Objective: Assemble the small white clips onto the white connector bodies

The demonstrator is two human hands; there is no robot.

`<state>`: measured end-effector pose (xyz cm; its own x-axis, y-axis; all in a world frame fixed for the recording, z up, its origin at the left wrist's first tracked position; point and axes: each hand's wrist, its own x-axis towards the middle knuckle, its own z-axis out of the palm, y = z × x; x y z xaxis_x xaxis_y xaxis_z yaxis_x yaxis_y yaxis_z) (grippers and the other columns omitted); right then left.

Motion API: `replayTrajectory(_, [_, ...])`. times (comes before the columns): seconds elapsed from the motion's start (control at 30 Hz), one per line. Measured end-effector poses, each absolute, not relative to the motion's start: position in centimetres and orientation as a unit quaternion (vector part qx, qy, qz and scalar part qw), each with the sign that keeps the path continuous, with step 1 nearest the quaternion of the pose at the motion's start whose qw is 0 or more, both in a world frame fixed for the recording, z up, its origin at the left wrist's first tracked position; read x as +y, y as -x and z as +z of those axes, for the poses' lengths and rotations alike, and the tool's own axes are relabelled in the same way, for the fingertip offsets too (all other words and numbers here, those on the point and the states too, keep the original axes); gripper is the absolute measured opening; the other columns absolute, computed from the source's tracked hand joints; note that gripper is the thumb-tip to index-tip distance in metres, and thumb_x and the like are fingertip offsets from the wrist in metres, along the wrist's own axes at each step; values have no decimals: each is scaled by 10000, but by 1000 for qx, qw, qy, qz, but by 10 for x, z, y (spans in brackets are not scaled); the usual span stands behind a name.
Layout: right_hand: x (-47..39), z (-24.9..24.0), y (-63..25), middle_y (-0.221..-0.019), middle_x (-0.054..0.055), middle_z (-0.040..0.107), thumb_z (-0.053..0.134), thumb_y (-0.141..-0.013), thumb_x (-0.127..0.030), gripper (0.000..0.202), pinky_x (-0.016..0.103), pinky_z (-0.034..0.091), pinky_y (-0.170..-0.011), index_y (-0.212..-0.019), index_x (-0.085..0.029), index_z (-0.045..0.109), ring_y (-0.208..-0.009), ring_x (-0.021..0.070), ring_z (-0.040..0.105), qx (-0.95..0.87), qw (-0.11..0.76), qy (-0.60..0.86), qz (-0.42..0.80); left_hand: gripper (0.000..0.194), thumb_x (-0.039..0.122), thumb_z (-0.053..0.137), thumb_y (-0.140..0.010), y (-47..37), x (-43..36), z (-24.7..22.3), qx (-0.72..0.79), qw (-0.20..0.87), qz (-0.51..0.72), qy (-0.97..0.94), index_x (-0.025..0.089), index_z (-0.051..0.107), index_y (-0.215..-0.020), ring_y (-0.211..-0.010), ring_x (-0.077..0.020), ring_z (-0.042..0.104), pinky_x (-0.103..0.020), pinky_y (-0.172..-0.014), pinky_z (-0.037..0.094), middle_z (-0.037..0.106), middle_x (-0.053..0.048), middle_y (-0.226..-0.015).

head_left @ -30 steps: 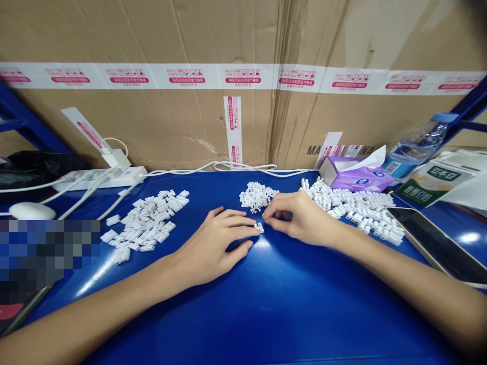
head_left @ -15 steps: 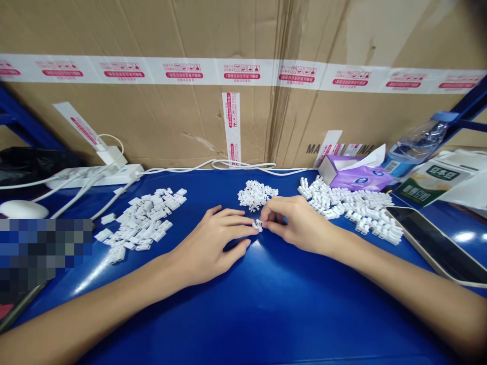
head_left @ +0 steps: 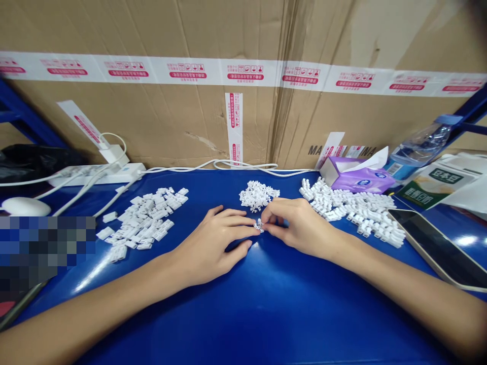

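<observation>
Small white plastic pieces (head_left: 258, 226) lie on the blue table surface between my two hands. My right hand (head_left: 299, 223) pinches one of them between thumb and forefinger. With fingers stretched out flat, my left hand (head_left: 218, 241) touches the same pieces with its fingertips. Just beyond my hands is a pile of tiny white branched parts (head_left: 256, 194). Left of my left hand lie scattered white rectangular plastic parts (head_left: 142, 220). On the right, rows of white clip-like parts (head_left: 352, 205) spread out beyond my right forearm.
At the back left sits a white power strip (head_left: 106, 175) with cables. A purple tissue pack (head_left: 359, 177), a water bottle (head_left: 422, 147), a green and white carton (head_left: 431, 180) and a phone (head_left: 441, 248) stand or lie at right. A cardboard wall (head_left: 171, 116) closes the back.
The view has shifted slightly. Both hands stay at the small white pieces, the right still pinching, the left still stretched out.
</observation>
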<state>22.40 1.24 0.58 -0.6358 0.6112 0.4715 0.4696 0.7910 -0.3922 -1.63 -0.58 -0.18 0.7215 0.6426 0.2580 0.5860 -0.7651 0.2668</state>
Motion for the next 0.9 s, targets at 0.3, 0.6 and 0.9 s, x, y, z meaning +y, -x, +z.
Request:
replayTrajectory(0.3, [13, 6, -224, -791, 6, 667, 657, -840, -8, 155, 231, 453, -694, -861, -160, 679, -724, 128, 616, -902, 298, 294, 107, 333, 236, 563, -969, 16, -6, -1, 335, 85, 173, -922, 345, 685, -1259, -1326, -293, 563, -645, -1140, 309, 699, 7, -1337])
replayTrajectory(0.6, [10, 8, -224, -798, 22, 703, 635, -871, -21, 153, 259, 467, -720, -868, -166, 685, -771, 155, 642, -909, 291, 282, 102, 324, 248, 560, -973, 16, -6, -2, 336, 87, 170, -922, 332, 688, -1258, -1332, -294, 556, -641, -1143, 301, 699, -10, -1337])
replayTrajectory(0.9, [8, 11, -223, -835, 71, 675, 538, -961, -76, 173, 309, 463, -716, -901, -155, 679, -797, 193, 596, -929, 249, 268, 62, 313, 264, 547, -984, 15, -7, 0, 336, 88, 169, -922, 320, 692, -1255, -1324, -301, 562, -645, -1132, 318, 708, -19, -1319])
